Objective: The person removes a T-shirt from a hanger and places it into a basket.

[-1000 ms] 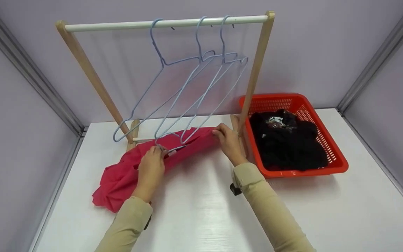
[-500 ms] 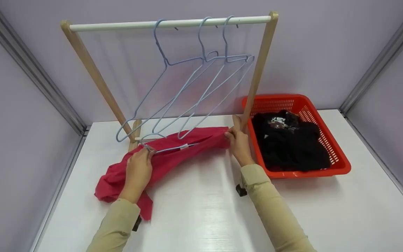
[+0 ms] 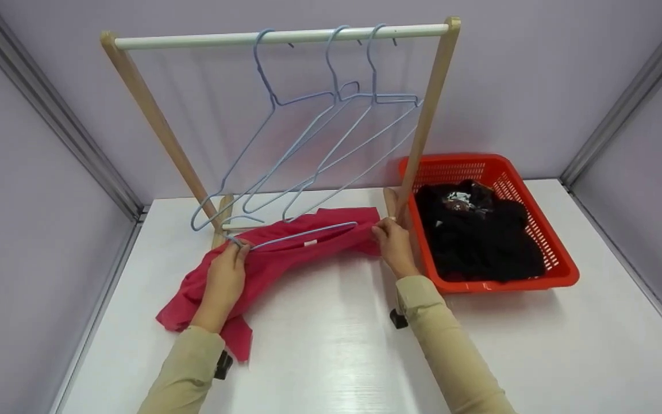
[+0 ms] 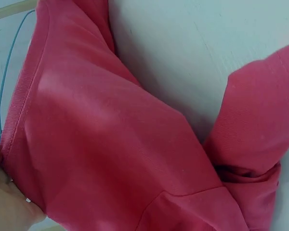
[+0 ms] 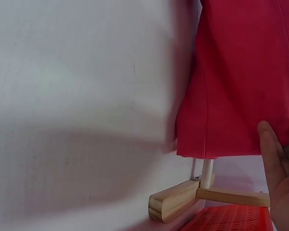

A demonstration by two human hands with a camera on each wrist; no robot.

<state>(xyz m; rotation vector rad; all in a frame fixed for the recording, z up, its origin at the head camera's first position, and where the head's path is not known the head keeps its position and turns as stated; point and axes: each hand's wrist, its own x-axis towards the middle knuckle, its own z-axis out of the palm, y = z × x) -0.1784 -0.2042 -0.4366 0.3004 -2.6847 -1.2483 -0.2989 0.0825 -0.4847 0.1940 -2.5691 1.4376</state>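
Observation:
A pink-red shirt (image 3: 299,256) is held up across the front of a clothes rack, its neckline facing up and a white label showing inside. A light-blue wire hanger (image 3: 302,233) lies partly inside the neck opening, one arm along the collar; its other arm is hidden by the cloth. My left hand (image 3: 224,282) grips the hanger near its hook together with the ribbed collar edge; in the left wrist view, the thumb and fingers of the hand (image 4: 12,204) pinch there. At the shirt's right shoulder, my right hand (image 3: 395,247) pinches the fabric, also seen on the shirt (image 5: 241,86) in the right wrist view.
Several hooks sit behind a white rail (image 3: 193,40), from which three wire hangers (image 3: 331,167) hang. Wooden posts (image 3: 431,103) hold it up. To the right stands a red basket (image 3: 515,285) with black clothes (image 3: 480,238). Walls enclose the white table (image 3: 319,356).
My right hand has moved right with the shirt's shoulder, spreading the neckline. My left hand has shifted left with the hanger, more of whose arm now shows along the collar. The hanging hangers have swung slightly.

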